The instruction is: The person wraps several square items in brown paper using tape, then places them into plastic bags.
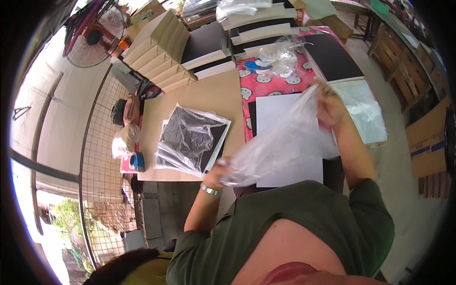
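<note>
Both of my hands hold a clear plastic bag (pixel 280 142) stretched between them over the table. My left hand (pixel 219 172), with a metal watch at the wrist, grips the bag's near corner. My right hand (pixel 330 105) grips its far end, raised higher. Under the bag lies a white sheet (pixel 289 166) on top of a black board. To the left, a black board inside a crinkled clear bag (pixel 190 137) rests on a brown cardboard sheet (pixel 209 95).
Stacks of black and white boards (pixel 259 28) and tan folded cartons (pixel 159 52) fill the far side. A pile of clear bags (pixel 365 109) lies at the right, on a pink patterned cloth (pixel 266 83). A wire grid panel (pixel 102 142) and a fan (pixel 92 33) stand at left.
</note>
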A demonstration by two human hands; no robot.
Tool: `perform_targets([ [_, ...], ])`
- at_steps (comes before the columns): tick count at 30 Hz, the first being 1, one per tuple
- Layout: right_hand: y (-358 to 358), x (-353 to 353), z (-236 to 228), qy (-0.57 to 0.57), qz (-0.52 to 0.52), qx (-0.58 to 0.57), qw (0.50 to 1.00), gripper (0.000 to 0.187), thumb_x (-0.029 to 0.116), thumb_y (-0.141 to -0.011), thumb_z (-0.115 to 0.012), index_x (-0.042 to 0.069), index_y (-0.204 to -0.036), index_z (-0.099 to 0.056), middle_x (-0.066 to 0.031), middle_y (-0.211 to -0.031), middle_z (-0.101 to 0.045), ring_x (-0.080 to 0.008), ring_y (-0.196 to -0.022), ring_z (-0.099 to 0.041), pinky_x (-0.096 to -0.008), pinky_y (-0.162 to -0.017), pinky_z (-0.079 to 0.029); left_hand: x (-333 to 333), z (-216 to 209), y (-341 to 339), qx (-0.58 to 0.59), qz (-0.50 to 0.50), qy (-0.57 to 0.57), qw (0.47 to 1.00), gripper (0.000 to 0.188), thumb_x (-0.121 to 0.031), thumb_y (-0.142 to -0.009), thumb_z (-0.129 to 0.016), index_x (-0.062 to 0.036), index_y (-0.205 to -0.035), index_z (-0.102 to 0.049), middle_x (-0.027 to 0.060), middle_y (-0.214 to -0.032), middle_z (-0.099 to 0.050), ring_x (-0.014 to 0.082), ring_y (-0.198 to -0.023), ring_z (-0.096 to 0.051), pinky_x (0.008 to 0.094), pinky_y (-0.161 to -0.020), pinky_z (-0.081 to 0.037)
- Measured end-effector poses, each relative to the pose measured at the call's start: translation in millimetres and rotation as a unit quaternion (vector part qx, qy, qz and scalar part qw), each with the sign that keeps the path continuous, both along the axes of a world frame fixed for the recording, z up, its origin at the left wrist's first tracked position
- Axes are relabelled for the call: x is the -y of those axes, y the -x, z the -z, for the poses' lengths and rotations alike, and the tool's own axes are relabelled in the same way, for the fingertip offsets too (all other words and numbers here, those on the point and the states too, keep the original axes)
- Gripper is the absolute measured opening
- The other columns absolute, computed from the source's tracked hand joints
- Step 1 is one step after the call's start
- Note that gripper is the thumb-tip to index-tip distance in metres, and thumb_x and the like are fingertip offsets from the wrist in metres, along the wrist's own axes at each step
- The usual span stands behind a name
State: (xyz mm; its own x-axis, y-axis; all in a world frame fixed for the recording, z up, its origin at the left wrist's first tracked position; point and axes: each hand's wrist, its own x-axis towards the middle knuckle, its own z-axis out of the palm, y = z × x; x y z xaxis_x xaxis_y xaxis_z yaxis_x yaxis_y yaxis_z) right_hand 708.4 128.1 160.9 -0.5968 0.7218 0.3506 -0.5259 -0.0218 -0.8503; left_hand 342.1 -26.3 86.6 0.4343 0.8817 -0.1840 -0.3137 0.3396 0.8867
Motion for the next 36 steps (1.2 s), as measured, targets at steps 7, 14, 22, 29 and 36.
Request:
perform_targets([
  [7,-11,-12,-1,-0.108,-0.083,0.384,0.913,0.026,0.021,-0.089,-0.057,0.002,-0.107,-0.058,-0.0022,-0.089,-0.063,-0.011,-0.08,-0.06,-0.0248,-0.072,-0.048,-16,-55,-15,0.217,-0.152,-0.01,0.964,0.045,-0.023,-0.072,-0.062,0.0001,-0.11,-0.055,0.0176,-0.106,-0.06,0.0299,-0.1,-0.058,0.0455,-0.083,-0.05],
  [14,25,4,-27,0.048,0.09,0.081,0.991,0.026,0.026,-0.089,-0.057,0.003,-0.1,-0.059,-0.0033,-0.09,-0.064,-0.0094,-0.069,-0.058,-0.025,-0.064,-0.048,-10,-11,-7,-0.195,0.029,-0.042,0.979,0.054,-0.034,-0.071,-0.071,-0.0004,-0.109,-0.054,0.0101,-0.1,-0.059,0.0171,-0.088,-0.058,0.0352,-0.076,-0.049],
  [22,-18,6,1,0.039,0.005,0.08,0.996,0.021,0.005,-0.083,-0.058,0.003,-0.104,-0.059,-0.0028,-0.085,-0.063,-0.0133,-0.074,-0.061,-0.0249,-0.064,-0.049,-12,-12,-16,-0.124,-0.016,-0.07,0.99,0.049,-0.013,-0.07,-0.066,0.0011,-0.115,-0.052,0.0108,-0.113,-0.057,0.019,-0.102,-0.054,0.0345,-0.088,-0.044],
  [29,-35,17,5,0.001,-0.11,0.46,0.881,0.017,0.024,-0.088,-0.059,0.008,-0.087,-0.056,0.0028,-0.069,-0.056,-0.0057,-0.062,-0.054,-0.0193,-0.056,-0.042,-40,-23,-16,0.145,-0.156,-0.024,0.977,0.048,-0.03,-0.075,-0.064,0.002,-0.11,-0.054,0.0158,-0.103,-0.061,0.0286,-0.095,-0.06,0.0439,-0.08,-0.05],
  [36,-36,-13,35,0.151,0.07,-0.02,0.986,0.016,0.02,-0.088,-0.058,0.006,-0.095,-0.055,0.0024,-0.059,-0.046,-0.0091,-0.051,-0.048,-0.0275,-0.052,-0.045,-66,46,-36,-0.202,0.076,0.022,0.976,0.059,-0.036,-0.08,-0.063,0.002,-0.122,-0.047,0.0173,-0.12,-0.053,0.0271,-0.105,-0.056,0.041,-0.089,-0.047],
])
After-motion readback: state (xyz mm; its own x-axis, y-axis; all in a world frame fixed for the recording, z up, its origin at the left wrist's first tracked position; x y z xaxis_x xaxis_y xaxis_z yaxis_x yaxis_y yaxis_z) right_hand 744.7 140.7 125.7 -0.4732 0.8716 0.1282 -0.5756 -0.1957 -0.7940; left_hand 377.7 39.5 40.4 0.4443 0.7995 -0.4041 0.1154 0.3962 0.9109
